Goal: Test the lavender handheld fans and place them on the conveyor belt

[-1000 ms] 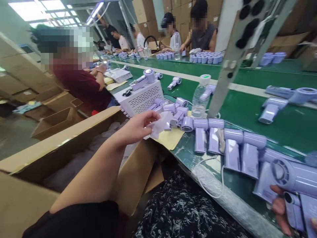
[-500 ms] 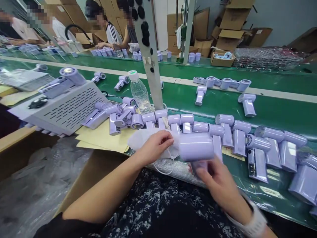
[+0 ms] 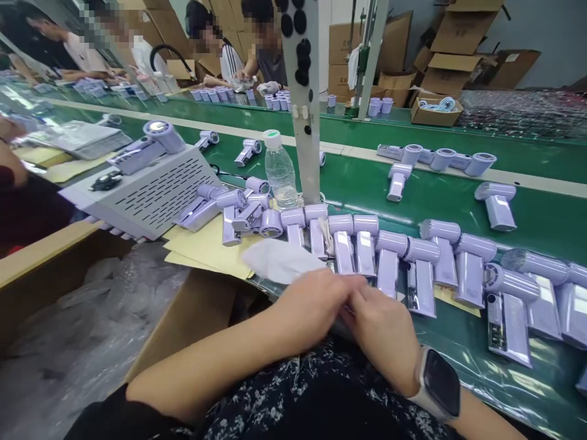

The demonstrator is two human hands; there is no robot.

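My left hand (image 3: 316, 299) and my right hand (image 3: 378, 321) meet at the near edge of the green bench, fingers closed and overlapping. What they hold between them is hidden by the hands. Beside my left hand a white cloth-like piece (image 3: 284, 260) lies over the bench edge. Just beyond my hands stands a row of lilac handheld devices, one of them (image 3: 389, 260) close to my right fingers. A smartwatch is on my right wrist.
A clear bottle (image 3: 280, 174) stands behind the devices, beside a metal post (image 3: 306, 146). To the left are a slotted grey metal box (image 3: 156, 189) and a carton of plastic bags (image 3: 114, 305). People sit across the bench.
My right hand has come over to my left hand and turned, and the lilac device it held is out of sight. The view has shifted, so the bench things appear further right.
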